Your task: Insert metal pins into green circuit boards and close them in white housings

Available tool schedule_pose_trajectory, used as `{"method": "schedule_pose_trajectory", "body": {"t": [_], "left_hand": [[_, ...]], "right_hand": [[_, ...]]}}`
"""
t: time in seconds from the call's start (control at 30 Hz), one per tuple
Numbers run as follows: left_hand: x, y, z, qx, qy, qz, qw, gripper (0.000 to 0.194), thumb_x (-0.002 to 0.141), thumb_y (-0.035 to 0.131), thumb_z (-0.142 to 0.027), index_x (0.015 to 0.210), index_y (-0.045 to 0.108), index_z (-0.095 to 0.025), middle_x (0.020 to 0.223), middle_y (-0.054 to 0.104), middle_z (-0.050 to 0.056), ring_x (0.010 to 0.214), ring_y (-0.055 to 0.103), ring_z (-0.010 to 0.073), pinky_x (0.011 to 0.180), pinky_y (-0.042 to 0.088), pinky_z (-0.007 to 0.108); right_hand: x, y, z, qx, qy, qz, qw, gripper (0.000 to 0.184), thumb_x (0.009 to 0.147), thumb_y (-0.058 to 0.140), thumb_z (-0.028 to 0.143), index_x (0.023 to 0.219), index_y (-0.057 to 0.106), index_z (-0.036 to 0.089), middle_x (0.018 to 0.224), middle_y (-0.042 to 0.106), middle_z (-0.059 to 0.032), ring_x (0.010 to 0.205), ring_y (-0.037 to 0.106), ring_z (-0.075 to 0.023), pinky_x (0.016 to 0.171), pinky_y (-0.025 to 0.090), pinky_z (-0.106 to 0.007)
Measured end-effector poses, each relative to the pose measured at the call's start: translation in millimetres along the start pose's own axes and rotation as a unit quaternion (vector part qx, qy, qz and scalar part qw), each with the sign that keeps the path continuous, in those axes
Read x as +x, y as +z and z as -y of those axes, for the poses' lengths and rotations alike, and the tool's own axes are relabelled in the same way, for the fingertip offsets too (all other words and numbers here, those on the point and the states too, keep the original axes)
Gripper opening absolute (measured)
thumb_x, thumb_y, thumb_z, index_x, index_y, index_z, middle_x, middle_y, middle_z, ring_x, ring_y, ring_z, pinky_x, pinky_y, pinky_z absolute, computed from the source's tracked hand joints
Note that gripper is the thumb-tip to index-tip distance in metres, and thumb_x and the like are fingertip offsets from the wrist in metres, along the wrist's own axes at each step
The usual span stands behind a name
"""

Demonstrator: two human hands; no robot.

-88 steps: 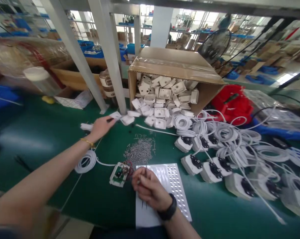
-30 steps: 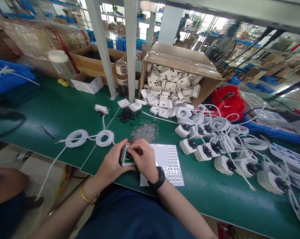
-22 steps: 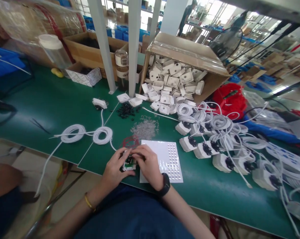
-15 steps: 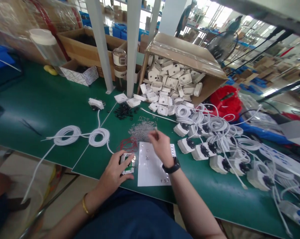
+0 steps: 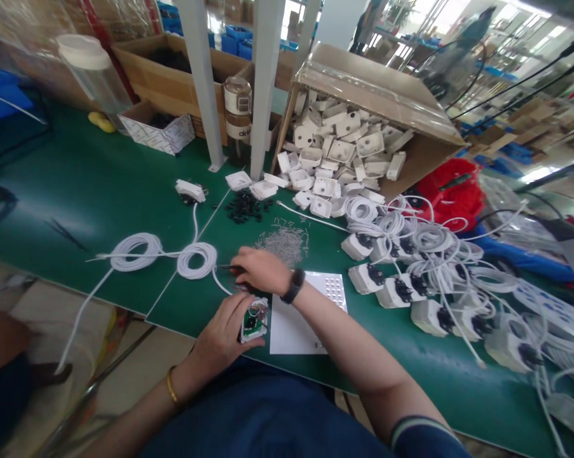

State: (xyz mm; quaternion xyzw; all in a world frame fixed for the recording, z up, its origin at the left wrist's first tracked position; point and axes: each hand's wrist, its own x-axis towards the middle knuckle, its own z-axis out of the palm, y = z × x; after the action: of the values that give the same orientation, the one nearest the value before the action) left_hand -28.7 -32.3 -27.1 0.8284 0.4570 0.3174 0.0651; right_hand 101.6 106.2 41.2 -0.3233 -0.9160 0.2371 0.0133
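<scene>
My left hand (image 5: 224,324) is closed around the side of a small white housing (image 5: 266,324) at the table's front edge. Inside the housing shows a green circuit board (image 5: 252,326) with a round part and thin wires. My right hand (image 5: 258,268) reaches across to the left, above the housing, fingers pinched on a thin dark pointed tool (image 5: 225,266). The tool points toward a coil of white cable (image 5: 197,261). Below the right wrist lies a white sheet (image 5: 287,331) with rows of small round pieces (image 5: 334,291). Behind the hand is a pile of thin metal pins (image 5: 284,242).
Black small parts (image 5: 243,207) lie behind the pins. A tipped cardboard box (image 5: 377,79) spills white housings (image 5: 327,186). Wired white units (image 5: 394,292) with coiled cables crowd the right. Metal posts (image 5: 264,95) stand at the back, beside a bottle (image 5: 239,121).
My right hand has moved left from above the white sheet and pins toward the cable coil. My left hand still holds the housing. The whole view has shifted slightly.
</scene>
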Motion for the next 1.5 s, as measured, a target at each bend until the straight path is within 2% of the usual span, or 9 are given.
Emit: {"method": "schedule_pose_trajectory", "body": {"t": [0.13,0.27,0.4,0.53,0.73,0.93,1.07,1.2,1.5], "left_hand": [[1.0,0.7,0.7,-0.006,-0.002,0.008,1.000,0.073,0.079,0.062,-0.049,0.135,0.036,-0.010,0.117,0.054,0.018,0.111,0.054,0.0291,0.096,0.049,0.042],[2.2,1.7,2.9,-0.008,-0.015,0.044,0.999,0.082,0.078,0.054,-0.058,0.142,0.028,-0.013,0.120,0.053,0.019,0.112,0.054,0.0302,0.094,0.049,0.044],[4.1,-0.7,3.7,-0.029,-0.027,0.083,0.996,0.088,0.079,0.052,-0.060,0.146,0.019,-0.014,0.123,0.051,0.020,0.114,0.052,0.0324,0.096,0.047,0.046],[2.6,-2.8,2.7,-0.050,-0.065,0.090,0.993,0.084,0.083,0.058,-0.048,0.147,0.015,-0.016,0.128,0.048,0.019,0.118,0.049,0.0316,0.100,0.044,0.046],[2.5,-0.6,5.4,-0.083,-0.087,0.064,0.991,0.072,0.078,0.066,-0.045,0.136,0.034,-0.017,0.127,0.050,0.015,0.118,0.050,0.0297,0.101,0.044,0.045],[4.8,1.6,10.2,-0.105,-0.077,0.053,0.990,0.070,0.071,0.071,-0.050,0.126,0.044,-0.017,0.116,0.058,0.013,0.107,0.056,0.0292,0.095,0.047,0.044],[9.3,-3.6,5.0,-0.145,-0.156,0.037,0.976,0.069,0.068,0.072,-0.053,0.122,0.047,-0.019,0.114,0.059,0.010,0.103,0.059,0.0288,0.091,0.049,0.044],[16.1,-6.3,-4.2,-0.208,-0.249,0.029,0.946,0.073,0.065,0.075,-0.051,0.124,0.045,-0.021,0.115,0.058,0.009,0.102,0.060,0.0290,0.092,0.049,0.046],[28.7,10.5,-10.2,-0.349,-0.277,-0.028,0.895,0.083,0.065,0.079,-0.035,0.133,0.034,-0.022,0.127,0.051,0.012,0.118,0.053,0.0282,0.101,0.044,0.045]], "right_hand": [[6.2,5.9,-1.1,-0.021,-0.008,0.023,0.999,0.001,0.083,0.063,0.019,0.084,0.063,0.019,0.092,0.059,-0.0027,0.073,0.056,-0.0139,0.057,0.033,-0.024],[-7.5,-11.0,-9.7,0.107,0.083,-0.107,0.985,0.009,0.080,0.066,0.018,0.073,0.062,0.016,0.077,0.061,-0.0001,0.071,0.055,-0.0119,0.063,0.036,-0.023],[-33.8,-39.1,-20.6,0.221,0.182,-0.243,0.927,0.011,0.075,0.069,0.018,0.068,0.062,0.015,0.066,0.062,0.0024,0.060,0.052,-0.0096,0.060,0.037,-0.023],[-57.8,-58.8,-25.7,0.246,0.197,-0.314,0.896,0.013,0.074,0.067,0.023,0.067,0.059,0.016,0.063,0.058,0.0034,0.056,0.046,-0.0083,0.055,0.036,-0.022],[-97.8,-76.2,-20.6,0.307,0.190,-0.269,0.893,0.012,0.075,0.063,0.025,0.070,0.057,0.016,0.060,0.057,0.0037,0.055,0.046,-0.0081,0.053,0.034,-0.022],[-141.8,-45.9,-16.4,0.469,0.291,-0.126,0.825,0.018,0.078,0.061,0.034,0.073,0.055,0.017,0.060,0.059,0.0038,0.039,0.026,-0.0048,0.039,0.020,-0.020],[-154.4,-8.3,-30.3,0.242,0.357,-0.195,0.881,0.012,0.072,0.069,0.024,0.076,0.063,0.015,0.077,0.064,-0.0038,0.064,0.054,-0.0131,0.060,0.042,-0.026],[-161.3,8.4,-42.3,0.086,0.388,-0.279,0.874,0.010,0.081,0.062,0.021,0.088,0.064,0.014,0.092,0.065,-0.0086,0.085,0.060,-0.0193,0.077,0.045,-0.032],[-142.1,34.3,-25.0,0.018,0.350,-0.103,0.931,0.004,0.082,0.061,0.017,0.086,0.062,0.017,0.093,0.061,-0.0081,0.079,0.059,-0.0194,0.067,0.041,-0.029]]}}
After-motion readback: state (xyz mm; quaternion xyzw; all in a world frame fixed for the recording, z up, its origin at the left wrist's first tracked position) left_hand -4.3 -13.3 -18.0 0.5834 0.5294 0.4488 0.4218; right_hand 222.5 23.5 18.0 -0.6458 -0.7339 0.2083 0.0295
